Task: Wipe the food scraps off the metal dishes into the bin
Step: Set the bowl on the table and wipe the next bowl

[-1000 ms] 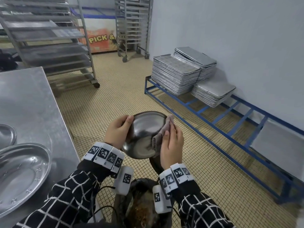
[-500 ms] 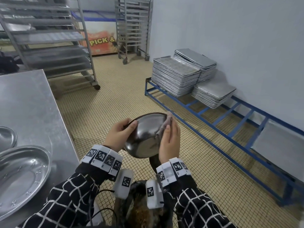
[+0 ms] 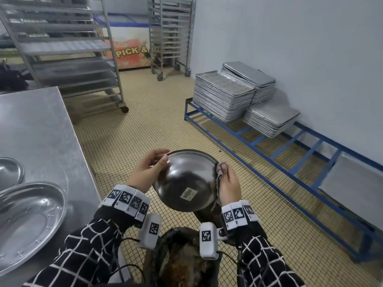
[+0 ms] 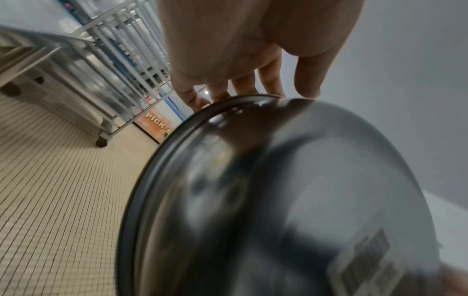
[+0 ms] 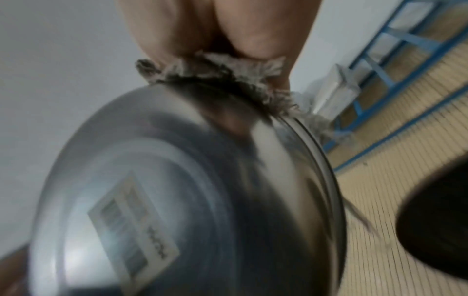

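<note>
I hold a round metal bowl [image 3: 186,181] in the air above a dark bin [image 3: 182,264] that has brown scraps in it. The bowl's underside faces me, with a barcode sticker [image 3: 188,193] on its base. My left hand [image 3: 148,169] grips the bowl's left rim, thumb on the outside [image 4: 307,80], fingers over the edge. My right hand [image 3: 228,183] presses a frayed grey cloth [image 3: 220,169] against the right rim. In the right wrist view the cloth [image 5: 215,70] bunches between my fingers and the bowl [image 5: 177,200]. The bowl's inside is hidden.
A steel table [image 3: 37,129] stands to my left, with a large oval metal dish [image 3: 27,220] and part of another dish [image 3: 9,170] on it. Stacks of baking trays [image 3: 223,96] sit on a blue floor rack [image 3: 269,146] by the right wall. Wheeled tray racks [image 3: 62,50] stand behind.
The bowl has turned over: its inside faced me earlier, now its underside does. My right hand with the cloth went from inside the bowl to its right rim.
</note>
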